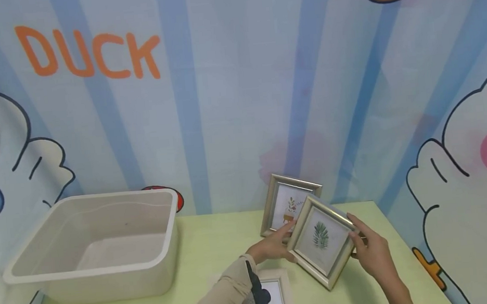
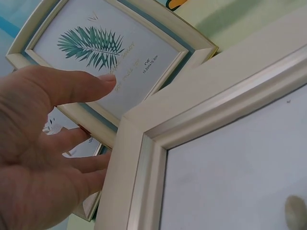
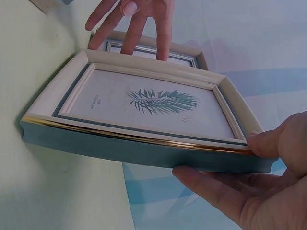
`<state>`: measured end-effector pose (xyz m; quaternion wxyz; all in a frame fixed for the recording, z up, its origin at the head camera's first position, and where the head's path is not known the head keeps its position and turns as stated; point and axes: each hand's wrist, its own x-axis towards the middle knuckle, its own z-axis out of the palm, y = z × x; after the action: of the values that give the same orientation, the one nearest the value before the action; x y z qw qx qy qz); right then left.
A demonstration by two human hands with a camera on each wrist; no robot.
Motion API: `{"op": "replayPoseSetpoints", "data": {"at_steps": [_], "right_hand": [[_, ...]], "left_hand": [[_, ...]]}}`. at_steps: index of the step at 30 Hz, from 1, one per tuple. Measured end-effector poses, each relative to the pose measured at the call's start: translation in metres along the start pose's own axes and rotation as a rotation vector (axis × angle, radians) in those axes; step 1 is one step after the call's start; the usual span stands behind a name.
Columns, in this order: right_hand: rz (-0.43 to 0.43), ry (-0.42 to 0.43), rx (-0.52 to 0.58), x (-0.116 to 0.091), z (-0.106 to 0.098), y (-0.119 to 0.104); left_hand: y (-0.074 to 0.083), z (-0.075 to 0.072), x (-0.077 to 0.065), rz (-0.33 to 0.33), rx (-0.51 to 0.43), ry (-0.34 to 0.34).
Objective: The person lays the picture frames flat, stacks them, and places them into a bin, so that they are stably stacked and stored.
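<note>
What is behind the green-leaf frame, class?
A second frame with a plant picture shows behind it; in the head view, the leaf frame and left hand hide its lower right part.

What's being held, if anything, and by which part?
The leaf-print frame, by its upper right corner, between the right hand's thumb and fingers. The left hand is spread at its left edge; contact unclear.

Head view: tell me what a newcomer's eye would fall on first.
Likely the orange word DUCK, upper left on the striped backdrop. Next, the tilted palm-leaf picture frame, right of centre, held in the right grip. Then the large off-white plastic tub on the left of the table.
</note>
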<state>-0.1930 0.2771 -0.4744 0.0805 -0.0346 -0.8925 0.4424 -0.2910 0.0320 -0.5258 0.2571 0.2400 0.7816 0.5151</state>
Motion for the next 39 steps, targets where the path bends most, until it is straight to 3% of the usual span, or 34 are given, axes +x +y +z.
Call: {"op": "replayPoseSetpoints", "data": {"at_steps": [9,20,27,33,39], "right_hand": [[0.043,0.005,-0.059,-0.009,-0.007,-0.008],[0.088,0.039,-0.217,-0.03,-0.03,-0.03],[0.183,-0.025,-0.03,-0.041,-0.044,-0.038],[0.215,-0.034,0.121,-0.049,-0.053,-0.043],[0.222,-0.052,0.255,-0.051,-0.052,-0.045]], "left_hand": [[0.001,0.005,-0.003,0.011,-0.021,-0.037],[0.016,0.018,-0.009,0.078,0.091,-0.045],[0.033,0.019,-0.03,0.116,-0.007,-0.009],[0.049,0.016,-0.059,0.144,0.014,0.083],[0.048,0.021,-0.083,0.131,0.02,0.224]]}}
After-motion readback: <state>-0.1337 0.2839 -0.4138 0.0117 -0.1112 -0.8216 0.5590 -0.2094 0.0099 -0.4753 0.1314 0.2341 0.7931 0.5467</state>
